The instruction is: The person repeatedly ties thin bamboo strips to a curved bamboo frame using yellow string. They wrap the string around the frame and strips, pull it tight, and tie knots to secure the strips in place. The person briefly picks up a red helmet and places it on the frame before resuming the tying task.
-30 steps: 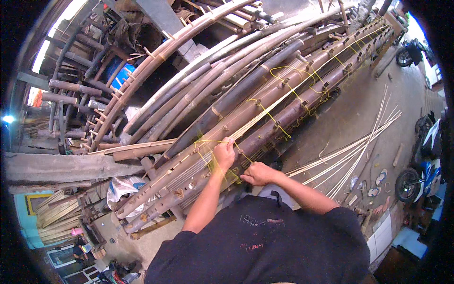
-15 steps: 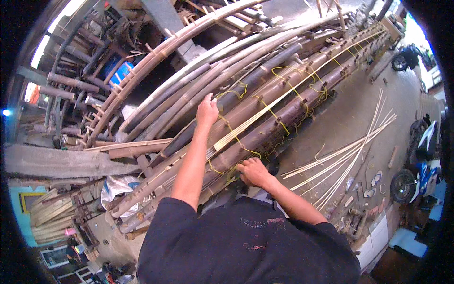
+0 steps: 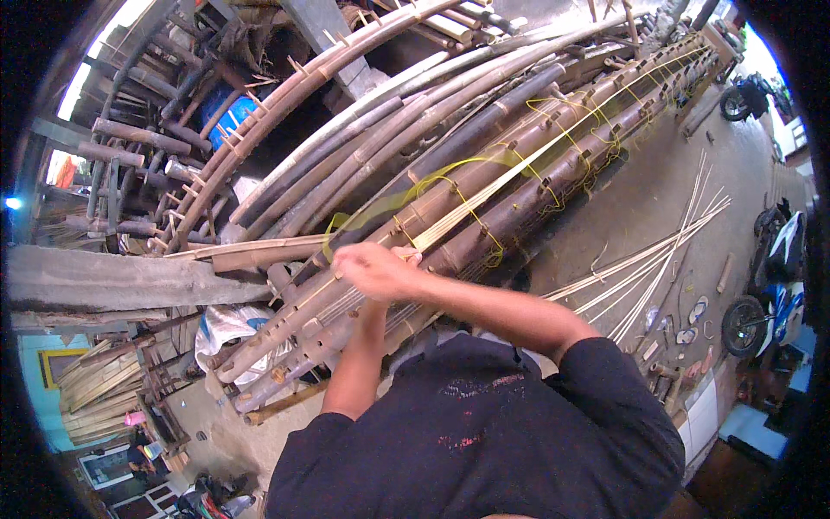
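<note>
My right hand (image 3: 370,266) reaches across to the left and is closed over a frame of long brown bamboo poles (image 3: 553,186). A yellow cord (image 3: 406,192) arcs up in a loose, blurred loop from that hand toward the poles further along. Several turns of the same cord are tied around the poles. A flat band of pale split strips (image 3: 450,227) runs along the poles right next to my fingers. My left forearm (image 3: 367,355) rises underneath; my left hand is hidden beneath the right one.
More curved bamboo poles (image 3: 363,112) are stacked behind the frame. Loose pale strips (image 3: 657,259) lie fanned on the concrete floor at right, near sandals (image 3: 692,311) and parked motorbikes (image 3: 769,277). A white sack (image 3: 226,327) and a blue barrel (image 3: 232,114) are at left.
My left hand has come back down from high on the poles to meet my right hand. The right hand shifted left, and the yellow cord now swings out in a loop.
</note>
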Motion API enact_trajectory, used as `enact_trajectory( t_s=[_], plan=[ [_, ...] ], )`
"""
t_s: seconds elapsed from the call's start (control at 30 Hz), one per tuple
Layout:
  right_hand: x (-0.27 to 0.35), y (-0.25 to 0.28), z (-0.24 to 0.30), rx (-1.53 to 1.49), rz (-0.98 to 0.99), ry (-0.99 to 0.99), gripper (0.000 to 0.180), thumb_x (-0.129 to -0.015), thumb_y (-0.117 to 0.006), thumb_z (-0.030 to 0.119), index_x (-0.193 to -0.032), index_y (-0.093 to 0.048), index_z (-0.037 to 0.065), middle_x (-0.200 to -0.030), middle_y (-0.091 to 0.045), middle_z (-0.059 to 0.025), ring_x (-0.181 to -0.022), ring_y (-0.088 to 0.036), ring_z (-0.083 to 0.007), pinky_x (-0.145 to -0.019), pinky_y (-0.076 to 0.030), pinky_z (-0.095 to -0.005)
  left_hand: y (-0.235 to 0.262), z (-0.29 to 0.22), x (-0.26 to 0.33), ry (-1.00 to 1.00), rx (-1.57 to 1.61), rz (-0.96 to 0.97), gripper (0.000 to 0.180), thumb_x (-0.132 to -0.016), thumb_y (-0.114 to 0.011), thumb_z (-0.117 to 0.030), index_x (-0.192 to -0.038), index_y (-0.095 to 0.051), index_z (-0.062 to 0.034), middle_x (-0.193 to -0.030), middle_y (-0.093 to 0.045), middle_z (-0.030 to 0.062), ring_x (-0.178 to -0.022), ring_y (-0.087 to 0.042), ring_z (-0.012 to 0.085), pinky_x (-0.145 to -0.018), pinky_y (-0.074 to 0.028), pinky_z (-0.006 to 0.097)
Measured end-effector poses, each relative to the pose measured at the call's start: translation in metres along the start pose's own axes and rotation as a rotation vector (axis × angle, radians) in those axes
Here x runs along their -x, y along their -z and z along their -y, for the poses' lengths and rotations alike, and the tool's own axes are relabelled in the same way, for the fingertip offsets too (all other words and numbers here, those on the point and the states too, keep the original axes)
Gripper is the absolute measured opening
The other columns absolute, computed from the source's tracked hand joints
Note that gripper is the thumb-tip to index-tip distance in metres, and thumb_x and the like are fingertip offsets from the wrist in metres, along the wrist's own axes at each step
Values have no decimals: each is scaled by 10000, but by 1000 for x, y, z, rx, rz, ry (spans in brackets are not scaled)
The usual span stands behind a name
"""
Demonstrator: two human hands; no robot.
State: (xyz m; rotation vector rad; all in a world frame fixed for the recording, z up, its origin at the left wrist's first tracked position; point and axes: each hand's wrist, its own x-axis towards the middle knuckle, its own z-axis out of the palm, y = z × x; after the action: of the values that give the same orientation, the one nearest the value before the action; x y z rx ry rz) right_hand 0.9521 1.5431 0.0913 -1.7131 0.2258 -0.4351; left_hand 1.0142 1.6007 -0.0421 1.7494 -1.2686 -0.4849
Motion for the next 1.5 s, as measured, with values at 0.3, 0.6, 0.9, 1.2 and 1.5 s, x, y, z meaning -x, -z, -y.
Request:
enact_trajectory(
  t_s=[0.3,0.6,0.9,1.2,1.5],
  plan=[
    [-25,83,-81,284,35,-188,399,-980,-528,336,-899,-677,-25,-850,-677,-209,-825,-670,-330,-725,-518,-374,15,-12,-15,234,-228,385,324,-975,-570,-296,-1142,-701,-50,-1075,-721,160,-907,-665,241,-857,-500,379],
    [130,27,-112,467,164,130,384,-926,-585,257,-617,-585,28,-635,-600,-181,-648,-605,-359,-776,-497,-447,23,-34,-52,207,228,39,214,-979,-553,-143,-966,-695,16,-817,-702,80,-657,-624,124,-646,-514,302],
    [154,108,-90,-263,40,-202,543,-1021,-507,429,-649,-511,33,-577,-402,3,-572,-416,-124,-581,-382,-330,-12,75,-170,23,-736,165,340,-960,-434,-270,-957,-682,-37,-961,-683,218,-906,-642,430,-782,-503,504],
    [401,313,-163,-968,-1044,-723,469,-1017,-466,490,-693,-430,153,-662,-488,20,-587,-503,-101,-573,-517,-297,-52,-1,-269,240,-337,265,500,-973,-588,-262,-1291,-532,120,-1118,-681,205,-1049,-652,259,-906,-500,355],
    [465,410,-171,-643,-998,-857,425,-1030,-455,441,-819,-548,83,-715,-565,-5,-618,-514,-108,-594,-474,-300,-353,-529,-228,-371,746,1078,450,-987,-536,-328,-1078,-680,88,-1054,-695,201,-1028,-650,286,-977,-457,395]
  ],
)
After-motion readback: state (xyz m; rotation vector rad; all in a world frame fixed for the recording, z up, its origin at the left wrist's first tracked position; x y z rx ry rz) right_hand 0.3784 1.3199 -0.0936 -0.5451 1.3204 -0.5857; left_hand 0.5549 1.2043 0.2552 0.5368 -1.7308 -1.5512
